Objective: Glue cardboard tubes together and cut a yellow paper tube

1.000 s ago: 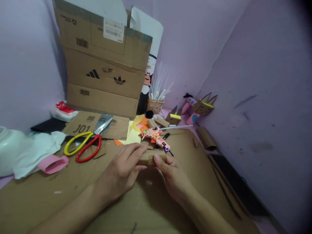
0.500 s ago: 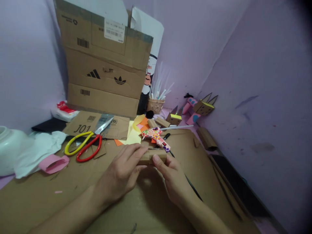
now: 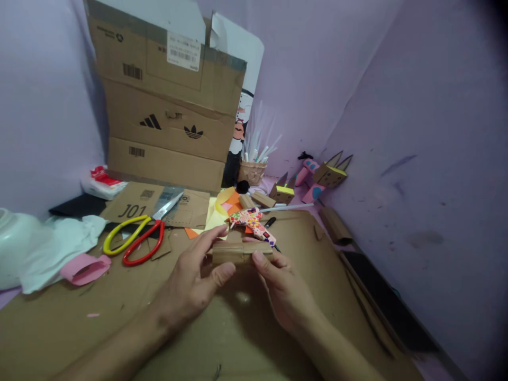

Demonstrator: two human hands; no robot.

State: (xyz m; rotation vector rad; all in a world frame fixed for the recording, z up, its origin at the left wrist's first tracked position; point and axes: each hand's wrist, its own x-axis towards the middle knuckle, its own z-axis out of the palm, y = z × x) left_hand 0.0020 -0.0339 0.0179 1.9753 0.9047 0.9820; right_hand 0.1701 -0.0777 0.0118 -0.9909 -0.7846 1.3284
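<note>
A small folded cardboard piece [image 3: 238,252] hangs just above the brown cardboard work sheet [image 3: 119,317], held at both ends. My left hand [image 3: 194,280] grips its left end between thumb and fingers. My right hand [image 3: 283,288] pinches its right end with the thumb on top. Just behind the piece lies a glue gun [image 3: 254,222] with a flowery pattern.
Scissors [image 3: 137,238] with yellow and red handles lie to the left, near pink paper [image 3: 85,267] and white cloth [image 3: 59,243]. A big cardboard box [image 3: 166,106] stands at the back. A cup of sticks [image 3: 252,169] and small cardboard figures [image 3: 329,174] sit by the purple wall.
Both hands lifted the cardboard piece slightly and my left fingers opened out, so more of its length shows.
</note>
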